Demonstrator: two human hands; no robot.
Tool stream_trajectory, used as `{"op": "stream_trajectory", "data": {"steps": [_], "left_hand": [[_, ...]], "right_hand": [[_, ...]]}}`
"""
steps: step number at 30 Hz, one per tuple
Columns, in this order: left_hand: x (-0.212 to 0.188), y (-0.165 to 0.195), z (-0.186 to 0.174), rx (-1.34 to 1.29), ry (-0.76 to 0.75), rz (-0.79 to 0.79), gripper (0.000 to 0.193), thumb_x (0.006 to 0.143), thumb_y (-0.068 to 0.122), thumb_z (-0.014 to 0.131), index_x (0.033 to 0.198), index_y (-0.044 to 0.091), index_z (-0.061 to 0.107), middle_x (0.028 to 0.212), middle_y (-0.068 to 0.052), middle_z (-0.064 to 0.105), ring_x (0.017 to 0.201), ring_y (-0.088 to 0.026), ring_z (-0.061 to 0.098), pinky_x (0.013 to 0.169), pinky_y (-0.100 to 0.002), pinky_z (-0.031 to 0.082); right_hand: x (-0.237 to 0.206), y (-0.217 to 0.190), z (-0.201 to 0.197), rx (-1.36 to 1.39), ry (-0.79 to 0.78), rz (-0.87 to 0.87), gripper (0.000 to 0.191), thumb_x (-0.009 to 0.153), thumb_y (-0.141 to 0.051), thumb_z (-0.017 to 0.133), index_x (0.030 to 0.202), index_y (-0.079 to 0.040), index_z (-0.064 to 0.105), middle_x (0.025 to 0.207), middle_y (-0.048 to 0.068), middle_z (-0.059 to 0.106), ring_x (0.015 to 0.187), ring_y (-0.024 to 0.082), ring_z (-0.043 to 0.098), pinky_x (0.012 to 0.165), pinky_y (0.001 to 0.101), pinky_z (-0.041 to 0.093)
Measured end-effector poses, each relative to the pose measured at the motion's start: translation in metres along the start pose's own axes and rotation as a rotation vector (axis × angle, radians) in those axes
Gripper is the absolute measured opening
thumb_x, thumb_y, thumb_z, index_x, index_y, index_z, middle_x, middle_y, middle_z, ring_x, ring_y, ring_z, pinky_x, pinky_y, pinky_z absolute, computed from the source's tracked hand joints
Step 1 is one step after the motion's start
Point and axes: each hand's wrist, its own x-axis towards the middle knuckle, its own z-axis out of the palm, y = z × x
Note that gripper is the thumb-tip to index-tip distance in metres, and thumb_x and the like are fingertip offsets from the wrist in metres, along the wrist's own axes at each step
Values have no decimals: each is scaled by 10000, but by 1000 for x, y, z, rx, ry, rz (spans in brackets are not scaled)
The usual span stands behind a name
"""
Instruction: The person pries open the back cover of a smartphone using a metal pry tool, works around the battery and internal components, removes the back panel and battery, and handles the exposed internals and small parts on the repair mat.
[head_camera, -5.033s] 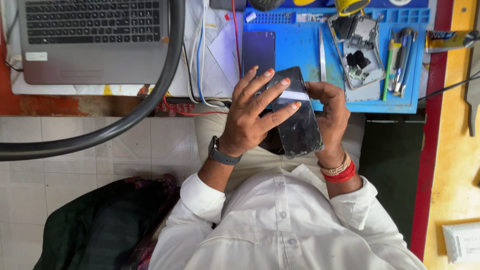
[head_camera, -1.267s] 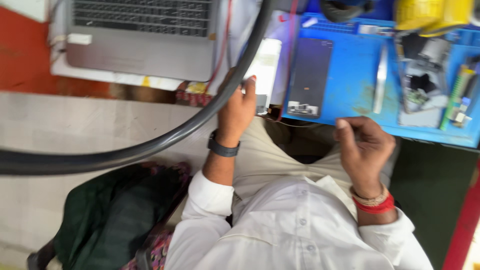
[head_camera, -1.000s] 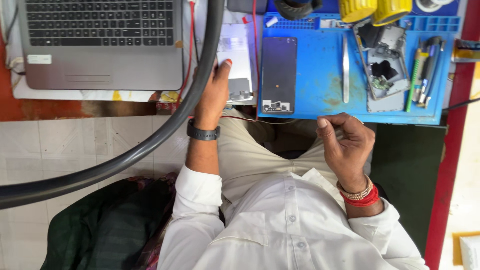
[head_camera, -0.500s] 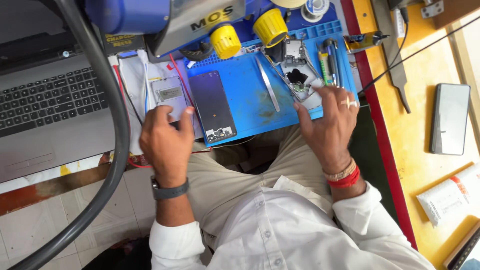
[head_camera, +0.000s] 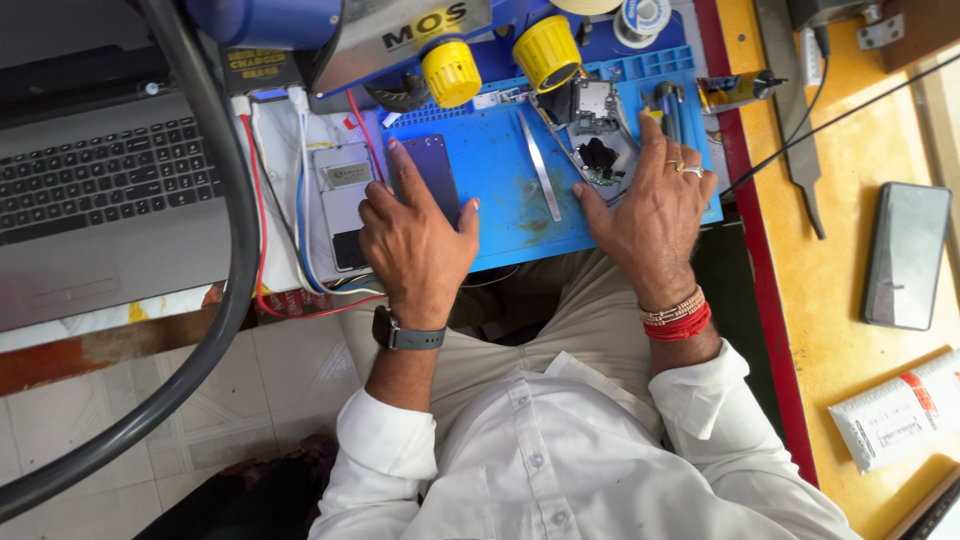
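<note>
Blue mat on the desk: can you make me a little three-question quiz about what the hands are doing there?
1. True or false: the left hand rests on the dark phone lying on the blue mat.
2. What lies on the mat between the two hands? A) metal tweezers B) a spoon C) a pencil
3. Fill in: the right hand rests at the mat's right end, next to a small opened ____.

Key
1. True. The fingers lie over the phone's lower part.
2. A. The tweezers lie apart from both hands.
3. Device. Its dark parts show, but its kind is too small to tell.
</note>
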Motion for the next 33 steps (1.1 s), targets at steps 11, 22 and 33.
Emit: {"op": "stream_trajectory", "data": {"steps": [11,22,33], "left_hand": [[-16,-29,8,-592,8,-55,756,827,344,757,1454,20,485,1083,-191,632,920,-327,656,781,-446,557],[-61,-58,38,-2662,-548,-314,642,1062,411,550,1552,11,445,1461,-348,560,1078,-335,682,937,-436,575],[-60,-42,29,-2453,-392,-295,534,1077,232,407,1550,-17,403,1485,-281,536,1324,-449,604,1174,-543,490]], "right_hand": [[-9,13,17,-21,19,-65,945,892,-419,905,1534,58,401,1298,190,637,1252,389,525,1044,560,319],[-47,-14,-4,64,166,-247,664,908,-252,831,1437,-17,505,1377,156,587,1313,320,498,1121,452,332],[-87,-87,5,885,-200,-22,361,985,-89,791,1272,66,636,1004,109,761,821,154,730,706,289,579]]}}
